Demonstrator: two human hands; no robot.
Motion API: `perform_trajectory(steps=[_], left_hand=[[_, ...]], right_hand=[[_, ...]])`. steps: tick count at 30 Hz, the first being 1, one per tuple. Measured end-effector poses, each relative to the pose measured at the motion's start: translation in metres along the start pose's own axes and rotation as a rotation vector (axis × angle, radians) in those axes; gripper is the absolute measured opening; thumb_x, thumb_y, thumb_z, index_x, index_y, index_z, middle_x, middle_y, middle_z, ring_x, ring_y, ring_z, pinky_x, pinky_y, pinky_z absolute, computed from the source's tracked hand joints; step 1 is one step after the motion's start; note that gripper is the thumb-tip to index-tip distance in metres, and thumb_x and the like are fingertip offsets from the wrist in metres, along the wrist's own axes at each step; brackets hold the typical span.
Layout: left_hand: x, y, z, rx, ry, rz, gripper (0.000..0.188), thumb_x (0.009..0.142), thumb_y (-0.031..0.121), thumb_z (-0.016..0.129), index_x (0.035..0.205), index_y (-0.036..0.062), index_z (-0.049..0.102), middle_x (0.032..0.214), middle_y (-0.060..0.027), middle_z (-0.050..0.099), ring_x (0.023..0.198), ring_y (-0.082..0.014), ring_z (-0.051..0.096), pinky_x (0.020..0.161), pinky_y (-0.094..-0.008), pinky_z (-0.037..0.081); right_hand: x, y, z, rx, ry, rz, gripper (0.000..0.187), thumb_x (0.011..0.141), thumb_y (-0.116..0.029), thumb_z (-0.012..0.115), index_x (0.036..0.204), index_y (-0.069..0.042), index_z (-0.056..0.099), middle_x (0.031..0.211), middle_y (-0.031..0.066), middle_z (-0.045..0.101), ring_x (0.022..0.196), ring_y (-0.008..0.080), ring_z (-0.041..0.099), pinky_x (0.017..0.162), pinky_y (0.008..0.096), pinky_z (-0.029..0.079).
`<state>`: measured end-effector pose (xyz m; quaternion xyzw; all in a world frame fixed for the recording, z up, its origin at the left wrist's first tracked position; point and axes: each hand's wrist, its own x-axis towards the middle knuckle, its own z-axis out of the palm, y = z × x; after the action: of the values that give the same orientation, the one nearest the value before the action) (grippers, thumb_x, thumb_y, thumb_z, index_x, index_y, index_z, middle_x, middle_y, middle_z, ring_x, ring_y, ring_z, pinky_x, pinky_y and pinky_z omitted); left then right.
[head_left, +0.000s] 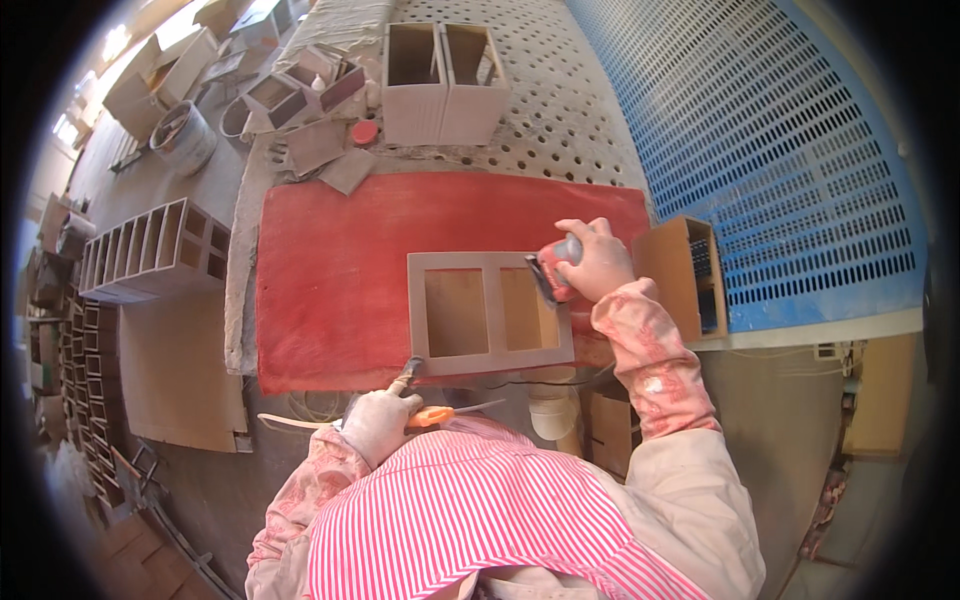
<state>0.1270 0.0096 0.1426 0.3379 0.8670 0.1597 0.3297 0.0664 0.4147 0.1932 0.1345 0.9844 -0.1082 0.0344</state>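
A grey two-compartment wooden box [488,305] lies on the red mat [330,270], its openings facing up. My right hand [603,262] is wrapped round a small red power sander [555,272], whose pad rests at the box's upper right rim. My gloved left hand [380,425] is by the lower left corner, a dark-tipped finger reaching to the rim. Its other fingers close round an orange tool [430,416] with a thin pale nozzle and a hose, which looks like an air blow gun. Part of its grip is hidden by the hand.
Two tall grey boxes [445,85] stand on the perforated worktop beyond the mat, near a red round lid [364,132] and sanding pads [347,171]. A brown box [682,280] stands at right before a blue slotted panel [800,180]. A multi-slot rack [160,245] is at left.
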Motion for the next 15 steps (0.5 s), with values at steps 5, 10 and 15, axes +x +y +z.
perform_trajectory(steps=[5, 10, 15], left_hand=[[-0.001, -0.004, 0.006, -0.058, 0.058, 0.005, 0.048, 0.089, 0.048, 0.080, 0.124, 0.0149, 0.078, 0.131, -0.0211, 0.072, 0.098, -0.0402, 0.078, 0.089, -0.0524, 0.062], [-0.001, -0.008, 0.011, -0.089, 0.089, 0.017, 0.046, 0.089, 0.048, 0.079, 0.121, 0.0145, 0.078, 0.126, -0.0216, 0.073, 0.096, -0.0410, 0.078, 0.087, -0.0528, 0.062], [0.001, -0.013, 0.016, -0.108, 0.076, 0.031, 0.048, 0.089, 0.047, 0.079, 0.124, 0.0147, 0.077, 0.128, -0.0229, 0.072, 0.096, -0.0422, 0.078, 0.087, -0.0534, 0.062]], right_hand=[[0.028, -0.103, 0.032, 0.024, -0.059, -0.267, 0.051, 0.089, -0.036, 0.078, 0.138, -0.029, 0.070, 0.134, 0.0191, 0.061, 0.116, 0.0491, 0.069, 0.096, 0.0577, 0.062], [0.027, -0.111, 0.015, -0.014, -0.131, -0.282, 0.057, 0.082, -0.029, 0.082, 0.138, -0.030, 0.069, 0.133, 0.0148, 0.060, 0.114, 0.0457, 0.069, 0.099, 0.0548, 0.060], [0.024, -0.085, -0.001, -0.065, -0.147, -0.253, 0.059, 0.081, -0.030, 0.083, 0.138, -0.031, 0.069, 0.132, 0.0150, 0.059, 0.114, 0.0452, 0.069, 0.099, 0.0544, 0.061]])
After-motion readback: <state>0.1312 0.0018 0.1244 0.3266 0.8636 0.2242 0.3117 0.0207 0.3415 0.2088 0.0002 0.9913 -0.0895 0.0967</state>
